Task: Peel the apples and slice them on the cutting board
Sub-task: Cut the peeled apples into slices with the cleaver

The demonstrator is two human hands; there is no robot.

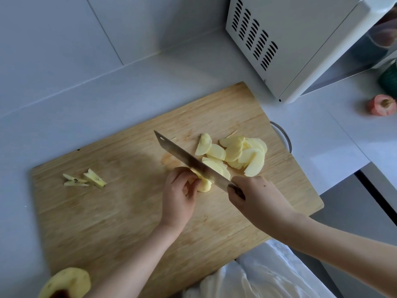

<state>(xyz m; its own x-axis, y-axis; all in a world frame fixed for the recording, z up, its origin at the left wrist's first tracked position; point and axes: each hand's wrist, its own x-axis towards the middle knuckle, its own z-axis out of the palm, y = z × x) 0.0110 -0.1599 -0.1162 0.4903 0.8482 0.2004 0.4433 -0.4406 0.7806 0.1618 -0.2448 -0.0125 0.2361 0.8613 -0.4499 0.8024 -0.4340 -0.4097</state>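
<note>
A wooden cutting board (111, 211) lies on the grey counter. My left hand (178, 194) holds a peeled apple piece (204, 184) down on the board with curled fingers. My right hand (255, 198) grips the handle of a cleaver (189, 160), whose blade rests on that piece. A pile of apple slices (238, 153) lies just behind the blade. Core scraps (86, 180) lie at the board's left. A peeled apple (68, 283) sits at the bottom left corner.
A white microwave (300, 44) stands at the back right. An apple piece with red skin (381, 104) lies on the counter at the far right, next to a dark green object (388, 79). A metal rim (283, 134) shows behind the board's right edge.
</note>
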